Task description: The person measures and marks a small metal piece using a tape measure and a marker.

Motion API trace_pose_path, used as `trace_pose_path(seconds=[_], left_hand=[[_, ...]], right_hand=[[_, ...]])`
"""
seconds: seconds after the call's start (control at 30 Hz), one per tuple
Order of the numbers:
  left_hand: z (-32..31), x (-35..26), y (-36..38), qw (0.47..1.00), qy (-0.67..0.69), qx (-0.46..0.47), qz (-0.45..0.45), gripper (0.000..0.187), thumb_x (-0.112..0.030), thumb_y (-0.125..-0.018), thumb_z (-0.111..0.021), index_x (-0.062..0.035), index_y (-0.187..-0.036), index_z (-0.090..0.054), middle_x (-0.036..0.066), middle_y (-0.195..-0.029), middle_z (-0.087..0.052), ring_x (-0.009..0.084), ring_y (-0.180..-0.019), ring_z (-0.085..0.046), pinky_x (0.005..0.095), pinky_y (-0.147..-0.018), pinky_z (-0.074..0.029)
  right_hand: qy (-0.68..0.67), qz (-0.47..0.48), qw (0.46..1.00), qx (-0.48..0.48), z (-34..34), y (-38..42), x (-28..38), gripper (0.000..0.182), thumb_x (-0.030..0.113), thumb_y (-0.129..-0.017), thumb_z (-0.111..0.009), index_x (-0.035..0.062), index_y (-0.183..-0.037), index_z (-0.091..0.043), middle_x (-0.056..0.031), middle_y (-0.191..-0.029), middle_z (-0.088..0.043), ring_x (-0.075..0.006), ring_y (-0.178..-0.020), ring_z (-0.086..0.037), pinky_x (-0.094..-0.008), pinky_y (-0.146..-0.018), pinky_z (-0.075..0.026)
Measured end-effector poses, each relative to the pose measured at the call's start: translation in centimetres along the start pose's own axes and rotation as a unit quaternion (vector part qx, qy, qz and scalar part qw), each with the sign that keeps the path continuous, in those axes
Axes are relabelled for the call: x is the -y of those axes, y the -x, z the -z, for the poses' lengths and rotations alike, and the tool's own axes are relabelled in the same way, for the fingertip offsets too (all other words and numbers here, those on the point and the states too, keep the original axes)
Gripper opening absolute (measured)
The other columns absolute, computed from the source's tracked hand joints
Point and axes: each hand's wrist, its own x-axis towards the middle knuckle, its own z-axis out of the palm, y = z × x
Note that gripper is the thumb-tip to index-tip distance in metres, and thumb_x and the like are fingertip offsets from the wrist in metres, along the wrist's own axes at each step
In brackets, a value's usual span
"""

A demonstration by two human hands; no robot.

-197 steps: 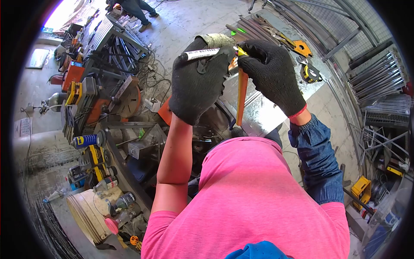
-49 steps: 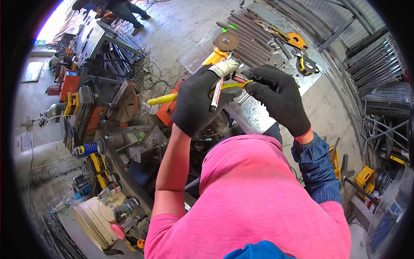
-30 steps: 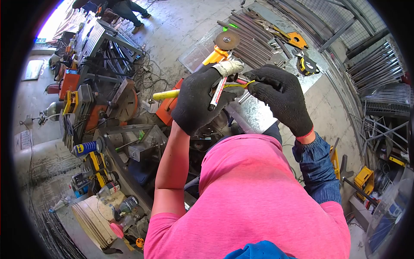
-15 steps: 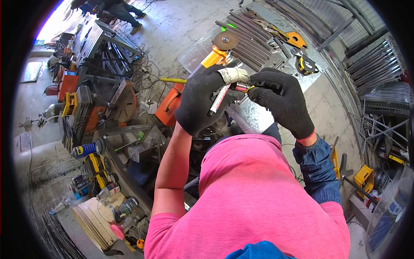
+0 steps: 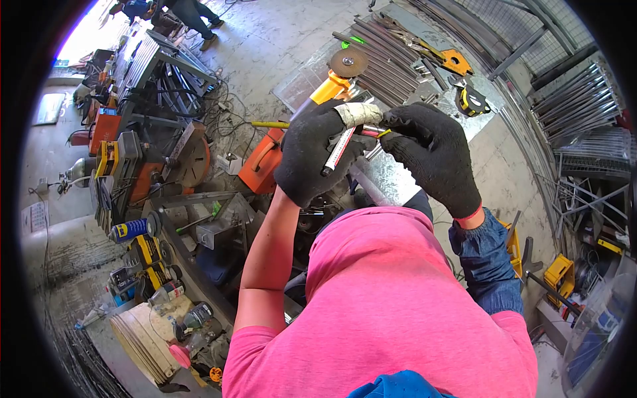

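Note:
My left hand (image 5: 315,152), in a black glove with pale tape round one finger, is closed on a white marker pen (image 5: 340,151) with red lettering and a dark lower end. My right hand (image 5: 434,156), also gloved in black, is closed close to the left fingertips. Between the two hands shows a small red piece with a yellow end (image 5: 383,132), pinched by the right fingers; its kind I cannot make out. Past my left hand lies an orange angle grinder (image 5: 330,87) with a brown disc (image 5: 349,62).
Metal bars (image 5: 381,69), a tape measure (image 5: 472,101) and a yellow tool (image 5: 456,62) lie on a metal sheet ahead. An orange toolbox (image 5: 261,161) is on the left, near a cut-off saw (image 5: 192,159) and cables. A person (image 5: 192,20) stands at the far left.
Both hands stay close together with only small shifts. My right hand has turned slightly, its fingers a little further from the left. The person at the back has moved a little.

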Motion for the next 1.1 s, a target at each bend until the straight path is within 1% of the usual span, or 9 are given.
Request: trace_pose_path(seconds=[0.1, 0.17, 0.33, 0.53, 0.7, 0.77, 0.93, 1.03, 1.1], left_hand=[[0.1, -0.5, -0.1, 1.000, 0.008, 0.009, -0.002, 0.042, -0.002, -0.084, -0.075, -0.0025, -0.126, -0.071, 0.017, -0.115, -0.074, 0.0291, -0.104, -0.075, 0.0367, -0.092, -0.058], [-0.1, -1.1, -0.2, 1.000, 0.022, 0.014, 0.013, 0.043, -0.003, -0.084, -0.076, -0.0028, -0.127, -0.070, 0.017, -0.116, -0.074, 0.0292, -0.105, -0.075, 0.0370, -0.092, -0.058], [0.5, -1.9, -0.7, 1.000, -0.001, 0.024, 0.002, 0.045, -0.006, -0.084, -0.078, -0.0034, -0.128, -0.069, 0.017, -0.119, -0.073, 0.0301, -0.107, -0.074, 0.0380, -0.093, -0.057], [0.8, -1.3, -0.6, 0.996, 0.040, 0.055, 0.051, 0.043, -0.009, -0.081, -0.080, -0.0031, -0.123, -0.071, 0.016, -0.114, -0.072, 0.0308, -0.102, -0.074, 0.0372, -0.091, -0.056], [1.0, -0.5, -1.1, 0.997, 0.048, 0.054, -0.008, 0.041, -0.013, -0.081, -0.080, -0.0031, -0.120, -0.072, 0.016, -0.111, -0.071, 0.0307, -0.100, -0.072, 0.0388, -0.092, -0.054], [1.3, -0.4, -1.2, 0.997, 0.053, 0.060, -0.005, 0.041, -0.014, -0.081, -0.080, -0.0030, -0.120, -0.072, 0.016, -0.112, -0.071, 0.0306, -0.102, -0.071, 0.0390, -0.093, -0.054], [1.2, -0.7, -1.1, 0.995, 0.079, 0.067, 0.011, 0.040, -0.015, -0.081, -0.080, -0.0028, -0.118, -0.073, 0.016, -0.113, -0.069, 0.0302, -0.106, -0.069, 0.0390, -0.095, -0.053], [1.1, -0.5, -1.3, 0.994, 0.072, 0.082, -0.025, 0.038, -0.014, -0.081, -0.079, -0.0030, -0.117, -0.073, 0.015, -0.113, -0.070, 0.0304, -0.106, -0.068, 0.0394, -0.095, -0.053], [0.9, -0.7, -1.5, 0.997, 0.040, 0.048, -0.047, 0.039, -0.022, -0.079, -0.083, -0.0099, -0.115, -0.074, 0.014, -0.108, -0.073, 0.0366, -0.099, -0.070, 0.0424, -0.089, -0.054]], right_hand=[[-0.004, -0.008, 1.000, 0.010, 0.3, 0.0, 0.3, 0.026, 0.009, -0.088, -0.079, -0.0013, -0.111, -0.075, -0.0106, -0.094, -0.073, -0.0122, -0.073, -0.069, -0.0280, -0.066, -0.056], [-0.074, -0.071, 0.994, 0.028, 0.7, 0.1, 0.8, 0.026, 0.006, -0.088, -0.079, -0.0026, -0.112, -0.073, -0.0091, -0.095, -0.072, -0.0114, -0.075, -0.070, -0.0269, -0.067, -0.057], [-0.052, -0.058, 0.997, 0.019, 0.7, 0.3, 0.8, 0.026, 0.004, -0.088, -0.079, -0.0025, -0.112, -0.072, -0.0077, -0.095, -0.070, -0.0104, -0.077, -0.070, -0.0259, -0.068, -0.057], [-0.046, -0.022, 0.999, 0.004, 0.2, 0.7, 0.3, 0.030, 0.005, -0.088, -0.080, 0.0005, -0.117, -0.071, -0.0078, -0.096, -0.071, -0.0095, -0.076, -0.068, -0.0260, -0.069, -0.055], [-0.068, -0.056, 0.996, 0.008, 0.3, 0.2, 0.9, 0.043, 0.006, -0.086, -0.082, 0.0031, -0.127, -0.068, -0.0060, -0.094, -0.071, -0.0084, -0.078, -0.065, -0.0254, -0.070, -0.054], [-0.010, 0.007, 1.000, -0.014, 0.2, 0.4, -0.2, 0.050, 0.005, -0.082, -0.083, 0.0040, -0.130, -0.067, -0.0042, -0.091, -0.069, -0.0075, -0.079, -0.063, -0.0256, -0.071, -0.054], [-0.042, 0.018, 0.999, 0.014, 0.6, 0.2, 0.7, 0.054, 0.004, -0.079, -0.083, 0.0053, -0.131, -0.067, -0.0022, -0.090, -0.068, -0.0070, -0.079, -0.061, -0.0258, -0.072, -0.053], [-0.037, 0.005, 0.999, 0.030, 0.8, 0.2, 0.4, 0.055, 0.005, -0.079, -0.084, 0.0062, -0.131, -0.067, -0.0017, -0.091, -0.068, -0.0068, -0.079, -0.061, -0.0260, -0.072, -0.053], [-0.036, 0.004, 0.999, 0.030, 0.8, 0.2, 0.6, 0.055, 0.006, -0.079, -0.084, 0.0067, -0.132, -0.067, -0.0015, -0.091, -0.068, -0.0069, -0.079, -0.061, -0.0262, -0.072, -0.053]])
